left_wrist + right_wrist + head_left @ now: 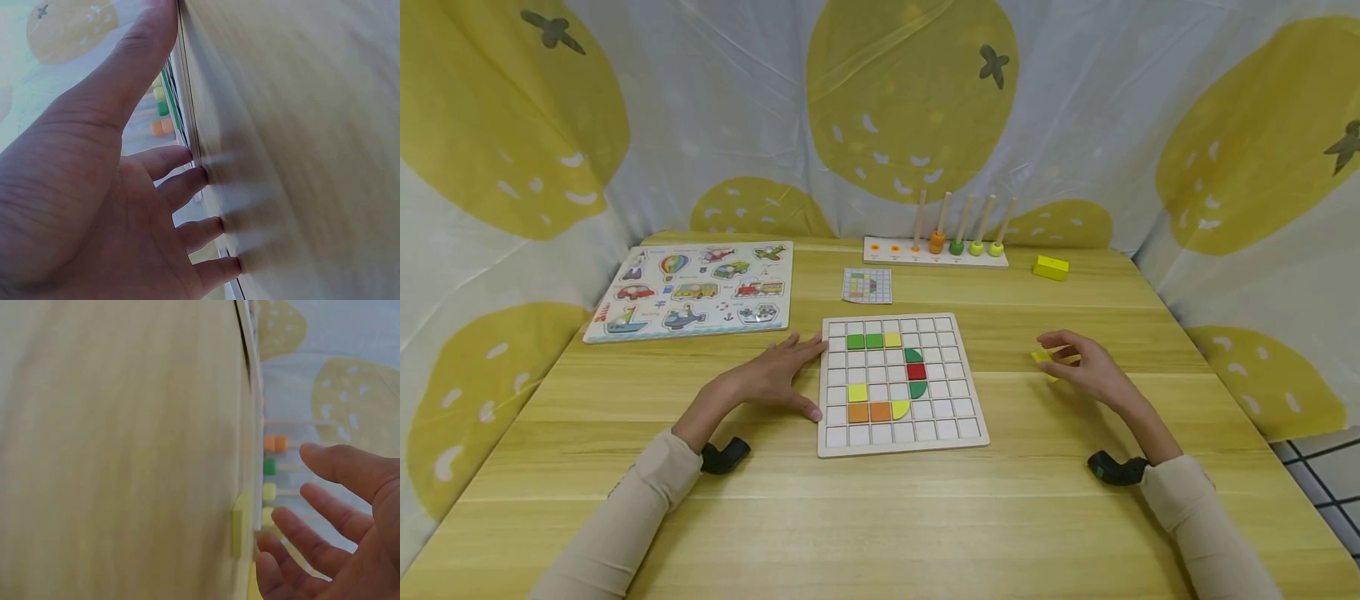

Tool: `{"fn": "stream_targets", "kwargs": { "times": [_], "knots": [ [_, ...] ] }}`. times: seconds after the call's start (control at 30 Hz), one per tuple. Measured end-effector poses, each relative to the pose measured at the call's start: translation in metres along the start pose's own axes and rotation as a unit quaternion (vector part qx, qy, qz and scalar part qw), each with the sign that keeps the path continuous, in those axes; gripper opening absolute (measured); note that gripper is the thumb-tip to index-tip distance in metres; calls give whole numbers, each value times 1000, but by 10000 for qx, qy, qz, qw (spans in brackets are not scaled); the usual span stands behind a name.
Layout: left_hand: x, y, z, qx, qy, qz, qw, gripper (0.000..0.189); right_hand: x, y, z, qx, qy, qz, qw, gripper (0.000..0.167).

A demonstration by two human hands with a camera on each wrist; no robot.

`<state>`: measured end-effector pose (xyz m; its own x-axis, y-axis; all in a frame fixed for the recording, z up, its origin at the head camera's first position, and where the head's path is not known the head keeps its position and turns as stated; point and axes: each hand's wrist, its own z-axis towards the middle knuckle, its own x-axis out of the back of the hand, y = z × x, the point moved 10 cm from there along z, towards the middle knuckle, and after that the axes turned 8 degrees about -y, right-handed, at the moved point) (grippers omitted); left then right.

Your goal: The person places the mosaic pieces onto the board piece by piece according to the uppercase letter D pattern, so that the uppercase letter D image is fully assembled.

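Observation:
A square wooden grid board (828, 446) lies flat with green, yellow, red and orange pieces in some cells. My left hand (767, 377) rests beside its left edge, fingers spread and thumb at the lower left side. In the left wrist view, the fingertips of this left hand (150, 225) touch down along the table. Over to the right of the board, my right hand (1093, 371) hovers above a yellow piece (1042, 357), partly hidden by the fingers. The right wrist view shows the right hand (356, 531) with loosely bent fingers, apart from the yellow piece (237, 528).
A vehicle picture puzzle (700, 287) lies at the back left. Behind the board is a small pattern card (867, 286). A peg rack (887, 255) with coloured beads stands at the back, and a yellow block (1050, 267) sits to its right. Patterned cloth (760, 83) surrounds the table.

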<state>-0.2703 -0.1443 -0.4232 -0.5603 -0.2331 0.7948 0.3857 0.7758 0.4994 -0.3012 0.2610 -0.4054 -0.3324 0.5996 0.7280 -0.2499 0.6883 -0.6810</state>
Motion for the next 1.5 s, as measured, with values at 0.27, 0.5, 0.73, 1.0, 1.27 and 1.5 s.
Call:
{"fn": "stream_targets", "kwargs": {
  "times": [0.27,0.5,0.73,1.0,1.27,1.5],
  "knots": [
    [-1,-2,1,-20,10,32,10000,112,4,18,-16,-405,21,-86,9991,51],
    [-1,-3,2,-63,41,55,10000,112,4,32,-18,-694,59,-214,9973,50],
    [-2,-4,2,-33,29,11,10000,113,0,34,-16,-809,15,-444,9957,51],
    [-3,-3,2,27,-20,-37,10000,113,2,35,-14,-943,137,-558,9939,39],
    [-2,-3,1,0,-3,-2,10000,112,3,32,-17,-900,92,-436,9949,35],
    [-1,-3,2,3,5,-3,10000,112,5,25,-18,-827,8,-106,9965,39]
  ]
}}
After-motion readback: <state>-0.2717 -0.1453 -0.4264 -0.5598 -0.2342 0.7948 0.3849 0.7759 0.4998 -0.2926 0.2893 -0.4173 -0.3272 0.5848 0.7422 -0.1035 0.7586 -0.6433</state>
